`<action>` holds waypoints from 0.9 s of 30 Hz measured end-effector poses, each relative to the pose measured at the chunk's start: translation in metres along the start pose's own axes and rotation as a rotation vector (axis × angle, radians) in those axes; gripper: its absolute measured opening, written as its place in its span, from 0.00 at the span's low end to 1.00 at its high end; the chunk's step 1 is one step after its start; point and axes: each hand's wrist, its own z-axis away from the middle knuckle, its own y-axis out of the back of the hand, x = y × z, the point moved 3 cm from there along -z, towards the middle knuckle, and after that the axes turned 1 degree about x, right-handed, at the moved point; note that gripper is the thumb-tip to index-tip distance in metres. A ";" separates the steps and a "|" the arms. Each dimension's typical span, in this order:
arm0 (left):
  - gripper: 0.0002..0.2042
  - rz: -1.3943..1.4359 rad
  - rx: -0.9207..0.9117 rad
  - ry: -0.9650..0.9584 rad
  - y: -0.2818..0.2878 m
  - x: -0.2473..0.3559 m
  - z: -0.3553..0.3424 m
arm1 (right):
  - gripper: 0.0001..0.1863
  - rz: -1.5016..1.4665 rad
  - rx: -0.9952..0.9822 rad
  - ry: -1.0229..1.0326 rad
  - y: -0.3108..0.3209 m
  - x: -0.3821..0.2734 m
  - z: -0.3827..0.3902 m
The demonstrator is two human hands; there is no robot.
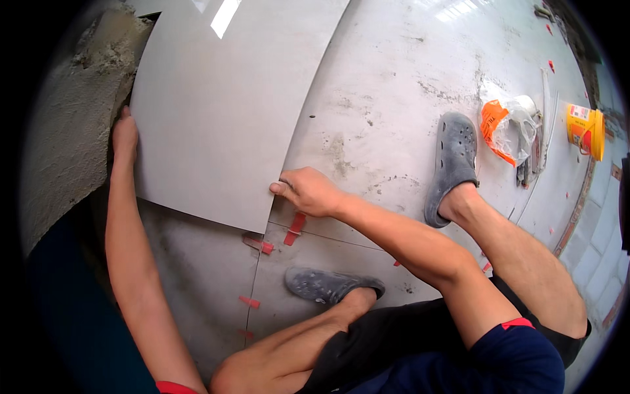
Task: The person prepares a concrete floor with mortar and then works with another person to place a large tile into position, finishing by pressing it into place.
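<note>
A large glossy pale grey floor tile [216, 111] lies at the upper left, its near edge overlapping or standing just above the tiles around it. My right hand [308, 192] grips its right edge near the close corner, thumb on top and fingers curled at the rim. At the tile's left edge, beside the rough wall, is my left hand [125, 136], closed on that edge with its fingers partly hidden. Just off the near right corner, red tile wedges [295, 228] sit in the joints between laid tiles [315, 253].
A rough concrete wall [72, 138] stands close on the left. My grey clogs [453, 164] rest on the dusty tiles. To the right are an orange and clear plastic bag [508, 128], a long metal strip [545, 125] and a yellow bucket [585, 131].
</note>
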 end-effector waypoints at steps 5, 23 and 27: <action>0.30 0.074 0.020 0.009 0.001 0.001 0.000 | 0.24 -0.025 0.033 0.036 0.004 0.000 -0.004; 0.34 -0.190 -0.021 -0.009 0.001 0.001 -0.006 | 0.22 -0.010 0.117 -0.195 -0.002 -0.008 -0.010; 0.32 -0.181 -0.068 -0.049 -0.001 0.003 -0.003 | 0.23 -0.047 0.111 -0.276 -0.007 -0.013 -0.012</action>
